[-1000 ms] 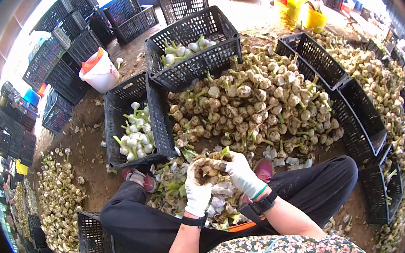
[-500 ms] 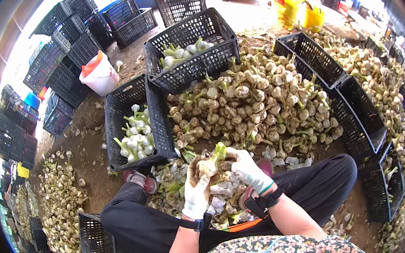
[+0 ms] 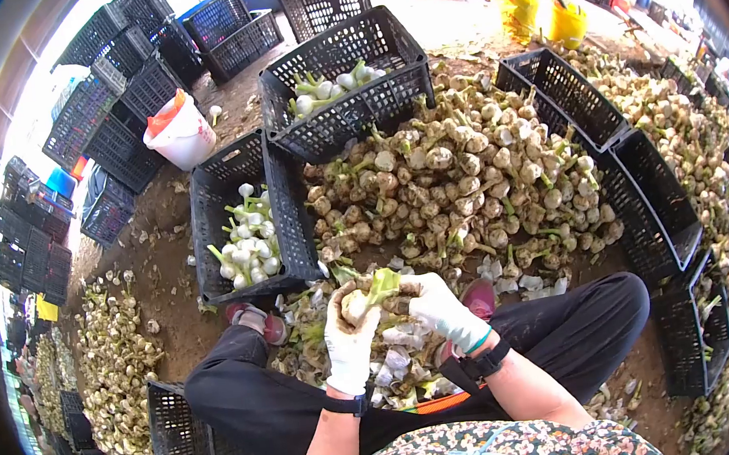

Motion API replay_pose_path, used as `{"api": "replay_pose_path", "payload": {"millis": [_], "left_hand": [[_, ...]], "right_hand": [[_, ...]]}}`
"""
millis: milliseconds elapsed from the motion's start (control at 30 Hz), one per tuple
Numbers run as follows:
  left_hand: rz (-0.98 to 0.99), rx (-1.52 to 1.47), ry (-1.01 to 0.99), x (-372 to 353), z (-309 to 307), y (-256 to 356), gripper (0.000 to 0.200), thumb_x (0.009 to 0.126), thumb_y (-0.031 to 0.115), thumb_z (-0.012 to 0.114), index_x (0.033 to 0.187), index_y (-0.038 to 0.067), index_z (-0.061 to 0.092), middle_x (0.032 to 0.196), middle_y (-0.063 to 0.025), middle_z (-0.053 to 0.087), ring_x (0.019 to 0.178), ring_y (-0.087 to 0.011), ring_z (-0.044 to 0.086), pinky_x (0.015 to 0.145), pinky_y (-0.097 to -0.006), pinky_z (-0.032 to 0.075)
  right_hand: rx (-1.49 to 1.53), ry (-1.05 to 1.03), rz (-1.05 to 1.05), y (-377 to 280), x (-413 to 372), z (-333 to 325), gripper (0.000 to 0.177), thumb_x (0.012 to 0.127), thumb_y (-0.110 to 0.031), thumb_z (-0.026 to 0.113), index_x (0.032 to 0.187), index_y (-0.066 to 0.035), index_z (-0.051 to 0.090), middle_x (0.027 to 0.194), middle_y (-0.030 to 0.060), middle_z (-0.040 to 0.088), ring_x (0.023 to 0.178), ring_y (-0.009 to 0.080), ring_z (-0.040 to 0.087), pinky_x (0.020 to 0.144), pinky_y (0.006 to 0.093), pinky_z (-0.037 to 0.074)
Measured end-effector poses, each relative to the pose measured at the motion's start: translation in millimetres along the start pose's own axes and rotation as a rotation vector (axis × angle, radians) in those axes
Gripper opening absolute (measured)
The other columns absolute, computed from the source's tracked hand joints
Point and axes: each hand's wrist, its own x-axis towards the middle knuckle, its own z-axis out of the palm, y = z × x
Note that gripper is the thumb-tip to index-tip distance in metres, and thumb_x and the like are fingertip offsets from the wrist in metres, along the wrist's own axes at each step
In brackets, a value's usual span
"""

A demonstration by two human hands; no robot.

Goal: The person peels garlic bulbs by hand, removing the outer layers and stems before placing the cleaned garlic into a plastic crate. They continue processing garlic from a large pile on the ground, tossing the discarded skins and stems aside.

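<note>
Between my legs, both gloved hands meet over a garlic bulb [image 3: 356, 305] with a green stalk tilted up to the right. My left hand [image 3: 350, 330] is wrapped round the bulb, its glove fingers brown with dirt. At the stalk side, my right hand [image 3: 434, 307] has its fingers closed on the leafy outer skin, which its fingers partly hide. Below lie loose peelings [image 3: 395, 365]. Ahead is a large heap of unpeeled garlic [image 3: 456, 175]. Clean white bulbs [image 3: 252, 243] lie in a black crate [image 3: 205, 208] at the left front, and more in another crate [image 3: 354, 123] behind it.
Black crates [image 3: 643, 201] line the heap's right side, with more garlic [image 3: 689, 135] beyond. A white bucket [image 3: 183, 140] and stacked crates [image 3: 107, 103] stand at the left. Yellow buckets [image 3: 521, 6] are at the back. Another garlic pile [image 3: 115, 374] lies at the lower left.
The stalk has moved slightly left and down and now tilts more to the right, its leafy skin spread wider. The co-worker's hands at the top right are no longer in view.
</note>
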Motion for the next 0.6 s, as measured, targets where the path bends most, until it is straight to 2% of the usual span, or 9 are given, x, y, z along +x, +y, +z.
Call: {"api": "replay_pose_path", "payload": {"millis": [100, 167, 233, 267, 300, 367, 400, 500, 600], "left_hand": [[-0.160, -0.415, -0.142, -3, -8, 12, 0.057, 0.085, -0.001, 0.067, 0.137, 0.001, 0.043, 0.123, -0.0123, 0.058, 0.112, -0.0218, 0.060, 0.092, -0.0323, 0.054], [-0.180, -0.516, -0.237, -5, -17, 25, 0.059, 0.085, 0.000, 0.068, 0.138, 0.000, 0.042, 0.122, -0.0120, 0.059, 0.114, -0.0248, 0.060, 0.088, -0.0358, 0.056], [-0.134, -0.592, -0.349, -8, -29, 28, 0.061, 0.086, 0.003, 0.068, 0.140, 0.000, 0.040, 0.122, -0.0126, 0.059, 0.114, -0.0267, 0.060, 0.084, -0.0381, 0.058], [-0.144, -0.542, -0.313, -9, -31, 32, 0.069, 0.084, 0.005, 0.072, 0.143, 0.002, 0.037, 0.123, -0.0122, 0.058, 0.112, -0.0235, 0.060, 0.085, -0.0347, 0.057], [-0.143, -0.541, -0.309, -10, -33, 32, 0.069, 0.084, 0.005, 0.072, 0.143, 0.002, 0.037, 0.123, -0.0122, 0.058, 0.112, -0.0235, 0.060, 0.085, -0.0347, 0.057], [-0.079, -0.373, -0.210, -11, -33, 26, 0.076, 0.081, 0.003, 0.074, 0.146, 0.004, 0.034, 0.126, -0.0116, 0.055, 0.108, -0.0202, 0.059, 0.085, -0.0320, 0.055], [-0.070, -0.256, -0.192, -8, -37, 17, 0.080, 0.078, -0.002, 0.073, 0.147, 0.004, 0.034, 0.129, -0.0099, 0.052, 0.105, -0.0178, 0.058, 0.088, -0.0296, 0.052], [-0.032, 0.157, -0.236, -8, -32, 24, 0.080, 0.076, -0.005, 0.071, 0.146, 0.002, 0.033, 0.128, -0.0092, 0.051, 0.107, -0.0199, 0.057, 0.095, -0.0308, 0.049], [0.119, 0.390, -0.237, -6, -30, 20, 0.083, 0.070, -0.004, 0.070, 0.145, 0.002, 0.035, 0.129, -0.0154, 0.050, 0.117, -0.0281, 0.052, 0.104, -0.0356, 0.041]], "right_hand": [[0.026, 0.072, 0.003, 17, 11, -10, 0.024, 0.082, 0.004, 0.054, 0.102, 0.002, 0.067, 0.087, 0.0030, 0.068, 0.075, 0.0103, 0.062, 0.068, 0.0266, 0.052], [0.331, 0.212, -0.132, 46, 22, -35, 0.021, 0.082, 0.005, 0.054, 0.098, 0.003, 0.068, 0.091, 0.0078, 0.071, 0.080, 0.0127, 0.065, 0.074, 0.0281, 0.053], [0.521, 0.398, 0.080, 42, 29, -51, 0.025, 0.082, 0.006, 0.054, 0.103, 0.003, 0.068, 0.093, 0.0080, 0.071, 0.081, 0.0150, 0.066, 0.075, 0.0291, 0.054], [0.151, 0.323, 0.072, 43, 29, -55, 0.033, 0.081, 0.002, 0.058, 0.112, 0.005, 0.064, 0.095, 0.0099, 0.071, 0.080, 0.0186, 0.067, 0.077, 0.0312, 0.055], [-0.519, 0.178, 0.147, 15, 23, -42, 0.038, 0.081, -0.002, 0.063, 0.119, 0.000, 0.064, 0.104, 0.0108, 0.070, 0.086, 0.0208, 0.068, 0.077, 0.0303, 0.054], [-0.838, 0.258, -0.405, 38, 24, -24, 0.046, 0.078, -0.007, 0.067, 0.123, 0.000, 0.062, 0.112, 0.0153, 0.067, 0.096, 0.0244, 0.066, 0.086, 0.0311, 0.052], [-0.737, 0.151, -0.217, 2, 10, -2, 0.047, 0.076, -0.008, 0.067, 0.122, -0.002, 0.063, 0.118, 0.0189, 0.064, 0.106, 0.0274, 0.063, 0.092, 0.0333, 0.049], [-0.931, -0.074, -0.465, -24, 2, 24, 0.034, 0.076, -0.013, 0.070, 0.108, -0.001, 0.069, 0.102, 0.0152, 0.066, 0.094, 0.0324, 0.065, 0.082, 0.0382, 0.052], [-1.113, -0.032, -0.575, -31, -1, 32, 0.024, 0.071, -0.010, 0.067, 0.093, -0.003, 0.070, 0.087, 0.0134, 0.063, 0.082, 0.0344, 0.063, 0.071, 0.0416, 0.051]]}}
